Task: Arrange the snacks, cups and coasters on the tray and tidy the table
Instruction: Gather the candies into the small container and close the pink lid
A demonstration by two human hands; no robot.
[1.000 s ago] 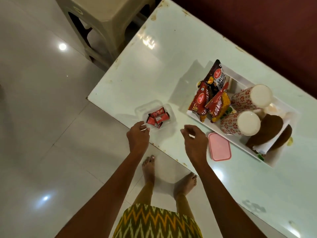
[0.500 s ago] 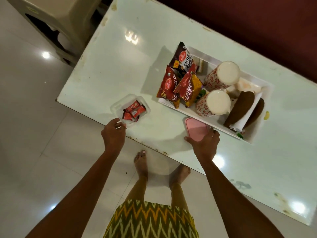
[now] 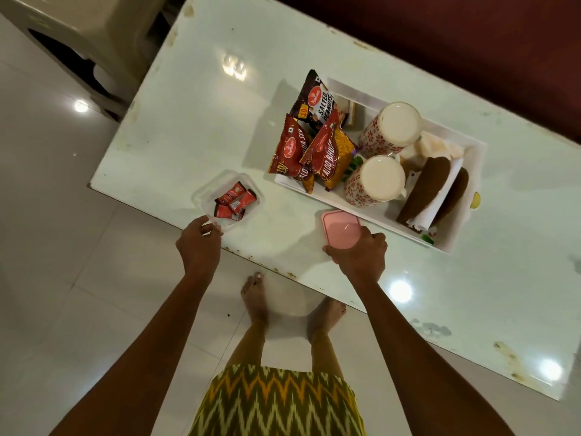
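A white tray (image 3: 465, 234) on the pale table holds three red snack packets (image 3: 314, 143), two floral cups (image 3: 388, 129) on their sides and brown coasters (image 3: 429, 187) in a white holder. A clear plastic box (image 3: 206, 191) with small red sachets (image 3: 235, 201) sits near the table's front edge. My left hand (image 3: 198, 243) grips the box's near corner. A pink lid (image 3: 339, 226) lies in front of the tray, and my right hand (image 3: 360, 254) has its fingers closed on the lid's near edge.
The table (image 3: 220, 114) is glossy with chipped edges; its front edge runs just ahead of my bare feet. A beige plastic stool (image 3: 94, 36) stands at the far left on the tiled floor. A dark red wall lies behind the table.
My right hand moved right from the table's front edge and took hold of the pink lid. My left hand closed on the clear box's corner. The view shifted toward the tray.
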